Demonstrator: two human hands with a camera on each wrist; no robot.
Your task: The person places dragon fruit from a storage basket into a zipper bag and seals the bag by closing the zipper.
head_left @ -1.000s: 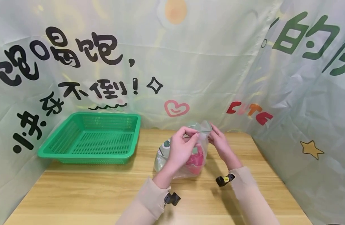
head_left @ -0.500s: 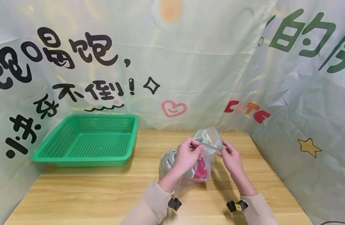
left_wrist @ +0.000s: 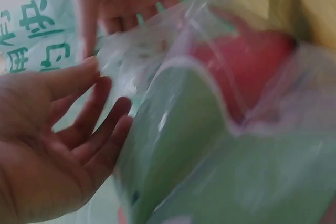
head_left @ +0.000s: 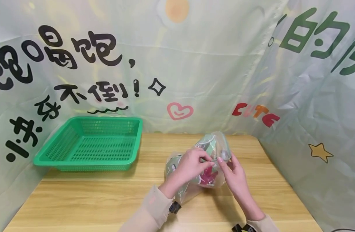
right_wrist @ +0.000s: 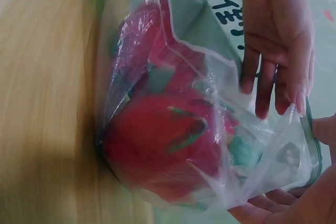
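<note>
A clear plastic zip bag [head_left: 213, 141] with a printed green side stands on the table, its mouth raised toward the back. Inside shows a rounded pink-red thing [right_wrist: 163, 140] with green-edged markings, blurred by the plastic. My left hand [head_left: 191, 164] pinches the bag's mouth edge between thumb and forefinger; its other fingers are spread loosely in the left wrist view. On the right side of the mouth, my right hand [head_left: 235, 175] grips the edge, thumb on the near side and fingers behind. Both hands are close together at the zip strip.
A green perforated plastic basket [head_left: 105, 151] sits at the back left of the wooden table [head_left: 93, 199]. Printed cloth [head_left: 223, 74] with lettering hangs behind the table and along its sides.
The bag's mouth has opened out and tilted toward me, showing more of its inner side. Both hands have come lower and nearer, and the right hand's thumb has moved in along the edge.
</note>
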